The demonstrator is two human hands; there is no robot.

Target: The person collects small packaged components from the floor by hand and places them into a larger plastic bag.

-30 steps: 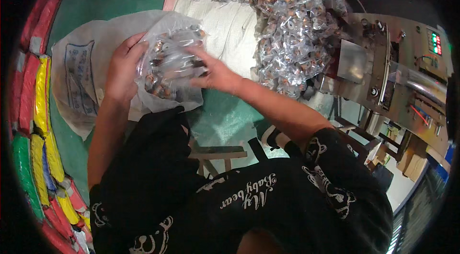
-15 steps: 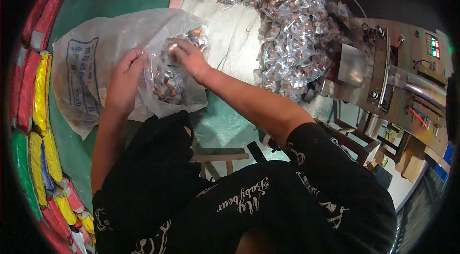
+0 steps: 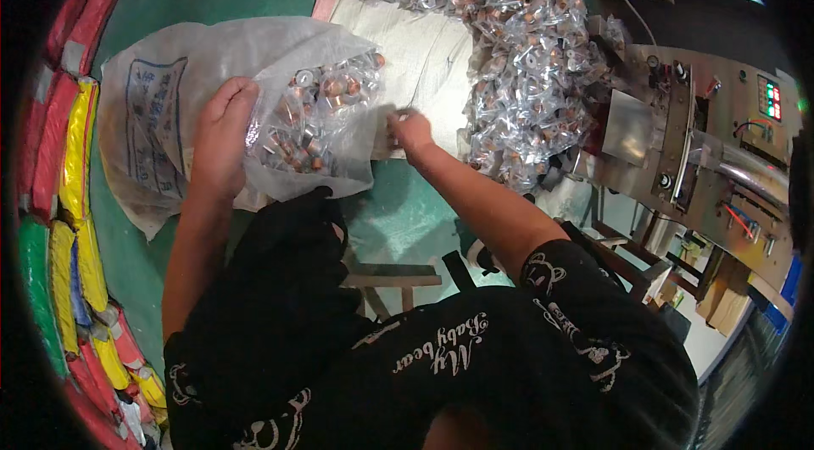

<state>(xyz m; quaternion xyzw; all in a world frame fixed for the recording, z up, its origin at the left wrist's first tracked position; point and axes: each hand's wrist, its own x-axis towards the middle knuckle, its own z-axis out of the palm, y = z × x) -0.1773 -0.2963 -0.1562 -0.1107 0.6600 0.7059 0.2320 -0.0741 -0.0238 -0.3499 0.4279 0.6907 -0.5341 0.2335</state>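
A large translucent plastic bag [image 3: 212,51] with blue print lies on its side. Inside its mouth are several small copper-and-silver metal parts [image 3: 326,85] in clear wrapping. My left hand [image 3: 222,136] is closed on the upper layer of the bag's opening, thumb on top. Just right of the bag, over a white woven sheet [image 3: 415,51], is my right hand [image 3: 412,133]. Its fingers curl inward, and whatever they hold is too small and shaded to make out. A big heap of similar wrapped parts [image 3: 530,85] lies further right on the sheet.
A metal machine [image 3: 729,162] with a lit display and a roll of clear film stands at the right. Red, yellow and green packed bundles [image 3: 76,162] line the left edge. A wooden stool [image 3: 394,276] stands near my legs on the green floor [image 3: 398,221].
My right hand has drawn out of the bag's mouth, moving right and down to the white sheet. The parts inside now show more fully. My left hand keeps its hold on the bag.
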